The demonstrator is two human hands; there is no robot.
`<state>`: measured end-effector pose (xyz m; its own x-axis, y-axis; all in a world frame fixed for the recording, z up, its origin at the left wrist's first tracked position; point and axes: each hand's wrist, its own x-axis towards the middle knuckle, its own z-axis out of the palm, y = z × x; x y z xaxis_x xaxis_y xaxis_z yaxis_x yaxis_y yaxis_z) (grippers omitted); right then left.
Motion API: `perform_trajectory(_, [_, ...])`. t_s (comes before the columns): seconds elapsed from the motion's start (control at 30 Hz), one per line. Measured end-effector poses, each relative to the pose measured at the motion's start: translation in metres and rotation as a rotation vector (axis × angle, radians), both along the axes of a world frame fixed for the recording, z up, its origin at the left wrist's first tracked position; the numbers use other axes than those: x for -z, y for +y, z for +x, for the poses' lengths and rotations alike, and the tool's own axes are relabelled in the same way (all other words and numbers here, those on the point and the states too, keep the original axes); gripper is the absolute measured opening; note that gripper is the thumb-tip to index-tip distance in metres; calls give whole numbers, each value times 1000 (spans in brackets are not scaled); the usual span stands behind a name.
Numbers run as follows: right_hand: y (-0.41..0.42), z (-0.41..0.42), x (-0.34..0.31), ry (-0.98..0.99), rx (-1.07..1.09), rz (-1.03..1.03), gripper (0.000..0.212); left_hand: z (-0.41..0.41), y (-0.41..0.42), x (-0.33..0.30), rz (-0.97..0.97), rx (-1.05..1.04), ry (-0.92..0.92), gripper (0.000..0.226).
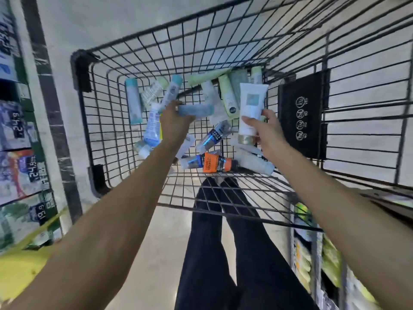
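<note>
Cart (107, 121) already has a good heap of tubes (212, 137) on its floor. Left hand (176, 124) has its fingers wrapped round a pale blue tube (196, 110), and right hand (266, 133) pinches a white gold-capped tube (251, 108), both just above the pile. It's blurry, so I can't tell if they're going in or coming out. Wire walls are close at the sides, plenty of room straight up

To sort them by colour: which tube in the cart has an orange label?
The black-capped tube lying at the near edge of the cart; the other tubes are white, blue or pale green.
</note>
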<state>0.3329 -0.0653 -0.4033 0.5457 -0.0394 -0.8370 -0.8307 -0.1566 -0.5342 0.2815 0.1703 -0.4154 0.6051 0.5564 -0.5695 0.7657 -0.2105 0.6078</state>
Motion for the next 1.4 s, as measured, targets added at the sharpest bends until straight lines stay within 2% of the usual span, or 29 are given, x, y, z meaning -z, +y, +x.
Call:
perform_trajectory(0.2, [-16, -28, -132, -120, 98, 118, 53, -18, -13, -151, -252, -49, -194, 24])
perform_trajectory(0.33, [-26, -50, -221, -224, 144, 183, 74, -32, -33, -250, -557, -173, -384, 19])
perform_trajectory(0.47, [-36, -74, -290, -336, 150, 281, 46, -36, -55, -320, -773, -236, -484, 22])
perform_trajectory(0.57, [-41, -92, -329, -428, 200, 353, 37, -39, -71, -357, -874, -145, -520, 16])
perform_trajectory(0.73, [-42, -134, -367, -532, 390, 372, 44, -56, -82, -388, -851, 75, -482, 33])
perform_trajectory(0.9, [-36, -193, -386, -601, 532, 355, 55, -86, -82, -404, -822, 353, -391, 30])
perform_trajectory(1.0, [-35, -235, -389, -611, 630, 321, 51, -104, -90, -410, -876, 394, -267, 16])
perform_trajectory(1.17, [-41, -309, -391, -640, 793, 245, 48, -143, -106, -411, -931, 620, -172, 50])
perform_trajectory(1.4, [-67, -415, -395, -675, 1063, 184, 45, -213, -156, -415, -1117, 787, -159, 41])
